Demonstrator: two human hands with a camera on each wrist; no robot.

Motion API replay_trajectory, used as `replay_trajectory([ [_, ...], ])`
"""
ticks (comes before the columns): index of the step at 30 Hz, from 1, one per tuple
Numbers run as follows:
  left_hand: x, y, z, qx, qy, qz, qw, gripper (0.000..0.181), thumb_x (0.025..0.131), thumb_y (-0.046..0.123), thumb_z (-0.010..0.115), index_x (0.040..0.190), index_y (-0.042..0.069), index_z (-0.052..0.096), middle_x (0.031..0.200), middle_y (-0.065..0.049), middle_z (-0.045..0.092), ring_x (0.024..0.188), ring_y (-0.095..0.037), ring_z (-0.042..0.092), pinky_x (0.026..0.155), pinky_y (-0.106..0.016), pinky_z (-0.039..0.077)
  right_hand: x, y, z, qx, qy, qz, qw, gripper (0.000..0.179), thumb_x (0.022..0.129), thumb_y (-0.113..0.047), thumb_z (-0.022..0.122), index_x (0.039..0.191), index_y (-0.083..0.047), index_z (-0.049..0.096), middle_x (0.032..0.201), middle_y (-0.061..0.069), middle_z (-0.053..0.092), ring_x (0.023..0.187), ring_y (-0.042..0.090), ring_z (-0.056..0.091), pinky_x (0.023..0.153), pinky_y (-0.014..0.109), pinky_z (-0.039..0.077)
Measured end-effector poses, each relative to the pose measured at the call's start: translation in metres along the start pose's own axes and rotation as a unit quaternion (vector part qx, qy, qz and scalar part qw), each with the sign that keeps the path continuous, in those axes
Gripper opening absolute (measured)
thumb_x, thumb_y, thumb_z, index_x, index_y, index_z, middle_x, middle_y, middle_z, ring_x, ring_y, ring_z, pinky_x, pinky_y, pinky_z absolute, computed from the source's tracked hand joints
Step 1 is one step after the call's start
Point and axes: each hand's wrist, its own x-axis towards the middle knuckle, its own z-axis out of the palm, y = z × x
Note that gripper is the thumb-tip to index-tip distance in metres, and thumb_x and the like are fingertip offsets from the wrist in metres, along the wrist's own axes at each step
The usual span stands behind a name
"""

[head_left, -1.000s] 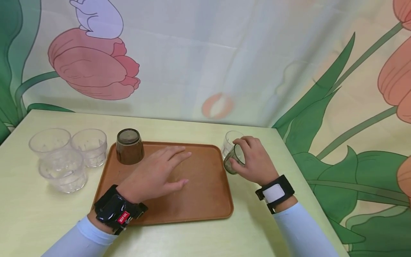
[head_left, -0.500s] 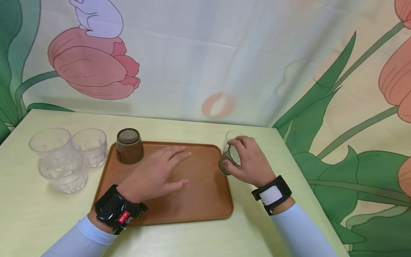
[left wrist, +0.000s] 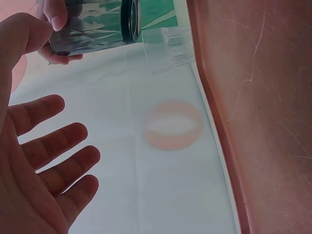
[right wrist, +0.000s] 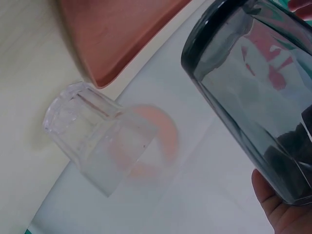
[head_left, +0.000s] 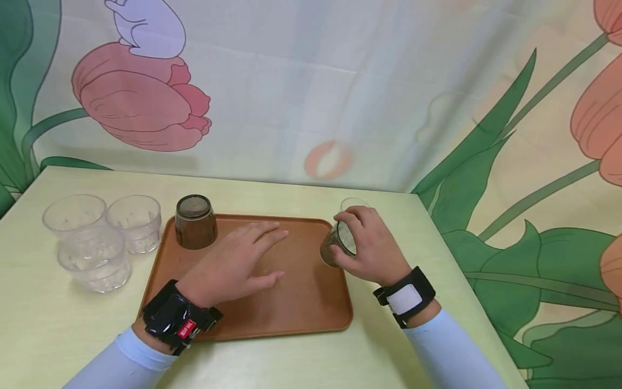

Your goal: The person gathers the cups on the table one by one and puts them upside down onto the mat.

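My right hand [head_left: 371,246] grips a smoky grey drinking glass [head_left: 332,249], thumb and fingers on its rim end. The glass tilts, its thick base pointing left over the tray's right edge. In the right wrist view this same glass [right wrist: 253,97] fills the right side, held clear of the surfaces behind it. My left hand [head_left: 233,265] reaches over the brown tray [head_left: 306,308] with fingers extended and nothing in them; the left wrist view shows its bare palm [left wrist: 29,180]. Upside down at the tray's back left corner stands another smoky glass [head_left: 196,222].
Several clear tumblers [head_left: 134,224] stand upright left of the tray. One more clear tumbler [right wrist: 92,131] is at the tray's back right corner, mostly behind my right hand in the head view. A printed curtain [head_left: 272,97] hangs along the table's back edge.
My right hand has moved left with the smoky glass, from beside the tray to over its right edge. The left hand has stayed where it was.
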Motion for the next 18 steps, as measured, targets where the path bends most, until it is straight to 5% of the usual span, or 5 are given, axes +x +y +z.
replay_trajectory([
  [18,0.0,-0.001,-0.001,0.0,0.004,-0.002,1.0,0.07,0.089,0.05,0.067,0.145,0.01,0.051,0.144,-0.013,0.053,0.132,-0.03,0.051,0.11,-0.048,0.044,0.016,-0.022,-0.001,0.019,0.019,-0.033,0.9991,0.05,0.086,-0.042,0.057,0.12,-0.006,0.06,0.112,0.013,0.056,0.105,0.032,0.053,0.094,0.045,0.046],
])
